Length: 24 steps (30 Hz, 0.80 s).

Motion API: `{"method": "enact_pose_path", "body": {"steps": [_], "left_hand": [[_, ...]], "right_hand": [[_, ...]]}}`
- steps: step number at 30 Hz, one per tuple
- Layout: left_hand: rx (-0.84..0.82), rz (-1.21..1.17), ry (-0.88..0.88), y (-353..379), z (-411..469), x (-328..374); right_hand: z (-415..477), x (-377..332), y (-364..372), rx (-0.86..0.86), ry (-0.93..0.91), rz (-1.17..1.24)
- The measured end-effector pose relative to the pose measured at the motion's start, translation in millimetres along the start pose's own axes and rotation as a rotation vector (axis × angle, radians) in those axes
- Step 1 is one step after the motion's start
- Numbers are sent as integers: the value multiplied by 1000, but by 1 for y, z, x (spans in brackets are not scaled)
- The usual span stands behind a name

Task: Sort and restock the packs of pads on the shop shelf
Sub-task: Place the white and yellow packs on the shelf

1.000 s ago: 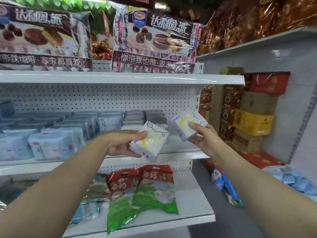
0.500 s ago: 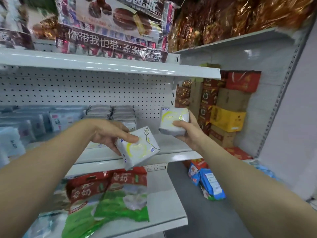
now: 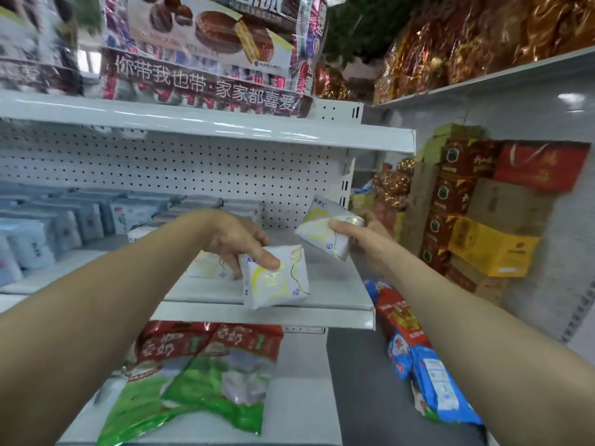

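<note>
White metal shop shelving fills the frame, seen from above a person's two bare forearms. Nearest the camera, red-and-green snack bags (image 3: 206, 375) lie on the bottom shelf, with blue packets (image 3: 428, 378) heaped on the floor to the right. Above them, at the front lip of the middle shelf (image 3: 338, 294), the left hand (image 3: 235, 241) pinches a white-and-yellow pad pack (image 3: 277, 280) between thumb and fingers, holding it tilted over the shelf edge. Just behind that hand, another white pack (image 3: 209, 268) lies flat on the shelf. Further right and slightly deeper, the right hand (image 3: 360, 233) grips a second pad pack (image 3: 325, 231) (thumb across its face, fingers hidden behind), raised clear of the shelf. Rows of pale blue packs (image 3: 48, 233) line the left side against the pegboard back panel (image 3: 193, 175). Stacked cartons (image 3: 492, 246) stand beyond, and chocolate pie boxes (image 3: 209, 49) sit on the top shelf.
</note>
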<state>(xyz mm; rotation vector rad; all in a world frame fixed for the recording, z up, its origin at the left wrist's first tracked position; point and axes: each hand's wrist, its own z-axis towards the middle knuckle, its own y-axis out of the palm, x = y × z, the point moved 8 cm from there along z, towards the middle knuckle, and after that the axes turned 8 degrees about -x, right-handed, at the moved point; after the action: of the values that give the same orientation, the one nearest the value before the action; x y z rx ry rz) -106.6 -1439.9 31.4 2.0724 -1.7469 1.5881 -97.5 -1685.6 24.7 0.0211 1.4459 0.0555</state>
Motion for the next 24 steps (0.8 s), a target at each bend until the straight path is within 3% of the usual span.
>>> {"method": "enact_pose_path", "body": {"steps": [6,14,24], "left_hand": [[121,261,-23,-32,23,24],[208,524,-31,-85,63,47],[306,591,49,-141,131,46]], "right_hand": [[17,-9,-22,102,-60,-102],[33,-22,-47,113,-39,-169],[72,-16,-66,81,58,-341]]}}
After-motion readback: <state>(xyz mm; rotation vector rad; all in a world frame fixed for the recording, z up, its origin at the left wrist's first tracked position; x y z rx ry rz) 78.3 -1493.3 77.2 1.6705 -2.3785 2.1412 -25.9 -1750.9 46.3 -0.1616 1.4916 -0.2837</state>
